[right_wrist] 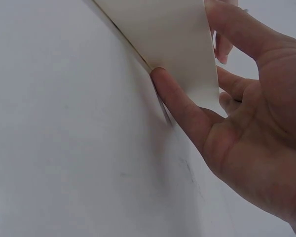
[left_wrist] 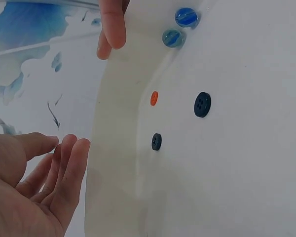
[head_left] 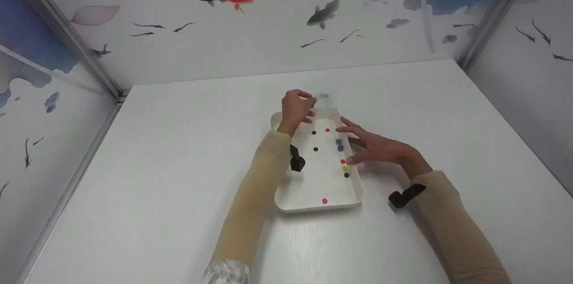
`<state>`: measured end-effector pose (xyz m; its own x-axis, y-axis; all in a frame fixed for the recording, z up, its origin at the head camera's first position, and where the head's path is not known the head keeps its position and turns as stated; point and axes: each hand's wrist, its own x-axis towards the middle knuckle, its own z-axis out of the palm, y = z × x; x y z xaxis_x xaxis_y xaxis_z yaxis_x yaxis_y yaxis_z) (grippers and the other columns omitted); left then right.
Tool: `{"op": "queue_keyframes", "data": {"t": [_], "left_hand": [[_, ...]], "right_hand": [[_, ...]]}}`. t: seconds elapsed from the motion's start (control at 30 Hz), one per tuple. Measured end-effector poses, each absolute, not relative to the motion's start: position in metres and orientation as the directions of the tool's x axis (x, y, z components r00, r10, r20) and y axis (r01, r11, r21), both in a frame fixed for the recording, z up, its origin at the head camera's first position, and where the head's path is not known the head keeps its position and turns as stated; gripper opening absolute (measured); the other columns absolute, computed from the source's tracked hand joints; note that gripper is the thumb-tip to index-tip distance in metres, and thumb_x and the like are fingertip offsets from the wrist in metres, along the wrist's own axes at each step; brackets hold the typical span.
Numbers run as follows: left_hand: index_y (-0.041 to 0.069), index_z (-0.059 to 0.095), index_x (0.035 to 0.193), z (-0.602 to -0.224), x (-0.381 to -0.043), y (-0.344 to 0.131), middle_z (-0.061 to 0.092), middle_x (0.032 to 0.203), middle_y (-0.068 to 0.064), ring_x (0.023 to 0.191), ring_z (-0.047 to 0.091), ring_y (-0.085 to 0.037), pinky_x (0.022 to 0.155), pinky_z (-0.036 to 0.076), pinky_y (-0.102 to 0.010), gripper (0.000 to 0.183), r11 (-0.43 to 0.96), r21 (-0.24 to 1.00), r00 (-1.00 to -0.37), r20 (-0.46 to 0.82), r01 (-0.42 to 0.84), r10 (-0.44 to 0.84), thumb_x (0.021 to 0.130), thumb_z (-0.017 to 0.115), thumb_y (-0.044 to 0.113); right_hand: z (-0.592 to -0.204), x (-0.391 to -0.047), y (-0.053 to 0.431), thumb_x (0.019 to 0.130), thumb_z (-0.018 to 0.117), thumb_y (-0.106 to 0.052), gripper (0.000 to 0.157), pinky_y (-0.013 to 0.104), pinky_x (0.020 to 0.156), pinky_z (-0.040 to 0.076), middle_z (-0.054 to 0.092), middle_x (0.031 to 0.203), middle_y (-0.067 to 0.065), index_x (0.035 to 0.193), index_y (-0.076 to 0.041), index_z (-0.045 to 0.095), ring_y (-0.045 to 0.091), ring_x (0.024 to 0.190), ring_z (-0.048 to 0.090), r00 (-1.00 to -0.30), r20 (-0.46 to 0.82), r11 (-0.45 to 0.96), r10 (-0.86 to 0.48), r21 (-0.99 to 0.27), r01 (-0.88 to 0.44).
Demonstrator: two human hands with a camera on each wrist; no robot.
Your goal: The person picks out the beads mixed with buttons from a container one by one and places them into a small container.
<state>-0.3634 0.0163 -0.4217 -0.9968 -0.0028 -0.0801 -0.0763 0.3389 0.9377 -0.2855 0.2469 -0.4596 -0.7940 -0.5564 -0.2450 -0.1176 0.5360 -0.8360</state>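
Note:
A white rectangular tray (head_left: 300, 192) holds small buttons and two blue marbles (left_wrist: 186, 18). My left hand (head_left: 297, 107) hovers over the tray's far end, thumb and index fingertips close together beside a small see-through container (head_left: 329, 101) with green marbles (head_left: 324, 96) in it. I cannot tell whether anything small sits between those fingertips. With thumb and index finger over the rim and another finger against the outer wall, my right hand (head_left: 378, 146) grips the tray's right side. Black buttons (left_wrist: 202, 104) and an orange-red button (left_wrist: 154, 98) lie on the tray floor.
Along the tray's right side are a pink button (head_left: 343, 161), a yellow one (head_left: 345, 168) and a black one (head_left: 346, 175). Another pink button (head_left: 324, 201) lies at the near end. The white table (head_left: 179, 163) meets fish-patterned panels (head_left: 277, 46) behind and at both sides.

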Motion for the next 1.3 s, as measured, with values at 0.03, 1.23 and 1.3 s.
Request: {"op": "queue_keyframes", "data": {"t": [0.03,1.23,1.3], "left_hand": [[0.003,0.066,0.118,-0.422,-0.363,0.016,0.074,0.101,-0.014,0.066,0.068,-0.014,0.052,0.058,-0.021,0.026,0.340,0.937,-0.997,-0.083,-0.079,-0.004,0.097,0.066,0.018],[0.005,0.069,0.114,-0.432,-0.325,0.016,0.075,0.106,-0.013,0.077,0.074,-0.018,0.060,0.062,-0.028,0.025,0.368,0.923,-0.939,-0.218,-0.109,0.267,0.094,0.070,0.020],[0.005,0.069,0.115,-0.433,-0.323,0.017,0.075,0.105,-0.012,0.080,0.075,-0.020,0.061,0.063,-0.029,0.026,0.383,0.917,-0.937,-0.223,-0.108,0.270,0.094,0.070,0.021]], "right_hand": [[-0.460,-0.286,0.246,0.086,0.079,-0.027,0.087,0.061,0.126,0.012,-0.011,0.170,-0.011,0.156,-0.028,0.028,0.037,0.157,0.008,-0.795,-0.249,0.541,-0.554,-0.833,-0.116],[-0.462,-0.287,0.246,0.084,0.080,-0.034,0.095,0.066,0.123,0.013,-0.012,0.170,-0.007,0.159,-0.030,0.022,0.042,0.156,0.009,-0.804,-0.263,0.581,-0.534,-0.804,-0.123],[-0.461,-0.287,0.246,0.085,0.080,-0.033,0.094,0.065,0.123,0.014,-0.012,0.170,-0.006,0.159,-0.029,0.022,0.042,0.156,0.009,-0.802,-0.250,0.573,-0.543,-0.809,-0.136]]}}
